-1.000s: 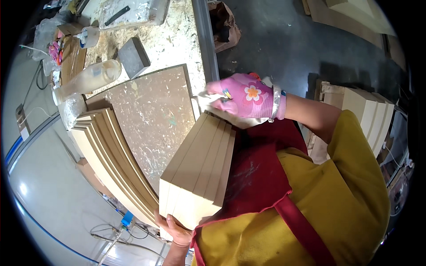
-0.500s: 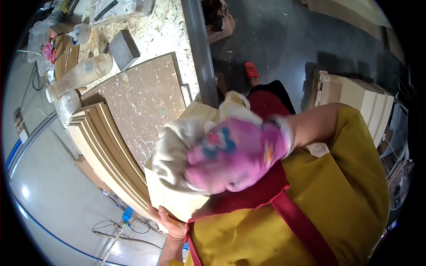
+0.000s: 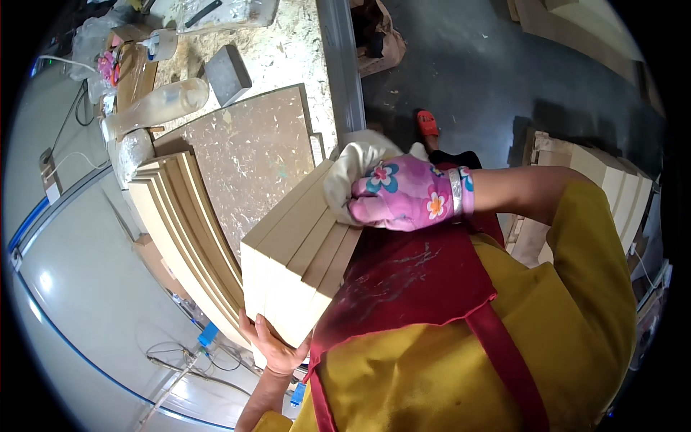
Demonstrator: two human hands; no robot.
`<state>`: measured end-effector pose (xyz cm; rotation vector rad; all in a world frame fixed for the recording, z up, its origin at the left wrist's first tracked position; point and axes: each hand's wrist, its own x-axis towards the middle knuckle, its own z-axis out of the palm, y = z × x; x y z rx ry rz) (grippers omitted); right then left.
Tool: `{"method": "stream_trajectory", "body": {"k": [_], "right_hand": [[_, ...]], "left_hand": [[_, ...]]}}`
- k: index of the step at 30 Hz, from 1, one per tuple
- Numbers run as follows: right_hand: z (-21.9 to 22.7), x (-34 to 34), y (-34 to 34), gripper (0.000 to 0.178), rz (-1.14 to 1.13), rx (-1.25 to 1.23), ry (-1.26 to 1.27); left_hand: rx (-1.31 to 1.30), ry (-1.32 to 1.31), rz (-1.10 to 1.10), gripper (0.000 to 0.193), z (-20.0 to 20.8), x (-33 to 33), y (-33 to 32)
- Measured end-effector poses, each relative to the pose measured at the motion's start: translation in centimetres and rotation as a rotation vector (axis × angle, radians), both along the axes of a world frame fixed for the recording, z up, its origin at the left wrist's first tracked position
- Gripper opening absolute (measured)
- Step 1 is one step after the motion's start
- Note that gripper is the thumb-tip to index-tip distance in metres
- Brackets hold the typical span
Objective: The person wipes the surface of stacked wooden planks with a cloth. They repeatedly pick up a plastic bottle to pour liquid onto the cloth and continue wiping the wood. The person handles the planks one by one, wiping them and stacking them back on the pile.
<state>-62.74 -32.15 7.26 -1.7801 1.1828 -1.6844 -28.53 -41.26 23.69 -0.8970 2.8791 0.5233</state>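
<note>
Boards (image 3: 302, 252) of pale wood, stacked on edge in a bundle, lean against the person's red apron (image 3: 410, 281) at the bench (image 3: 288, 50) edge. Right hand (image 3: 407, 194), in a pink flowered glove, has its grip closed on a white cloth (image 3: 353, 169) pressed to the bundle's top edge. Left hand (image 3: 270, 345), bare, cups the bundle's lower corner, its grip curled around the boards. Just left of them, a second stack of boards (image 3: 180, 230) lies on the bench, with a speckled panel (image 3: 248, 155) beside it.
</note>
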Motion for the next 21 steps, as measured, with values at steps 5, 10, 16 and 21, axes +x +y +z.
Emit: {"method": "stream_trajectory", "body": {"k": [5,10,16,21], "right_hand": [[3.5,0.4,-2.1,0.013,0.149,-0.096,-0.403],[-3.0,-0.3,0.6,0.025,-0.056,-0.027,0.204],[0.8,-5.8,-0.2,0.033,-0.091,0.45,-0.035],[11.4,-0.9,-2.6,0.034,0.051,-0.042,0.337]], "left_hand": [[0.063,0.021,0.03,0.106,0.0,-0.2,0.1],[-0.076,-0.023,-0.006,0.106,0.2,-0.1,0.1],[-0.11,0.008,0.007,0.099,0.3,-0.1,0.4],[-0.167,0.018,-0.005,0.091,0.4,-1.2,0.2]]}}
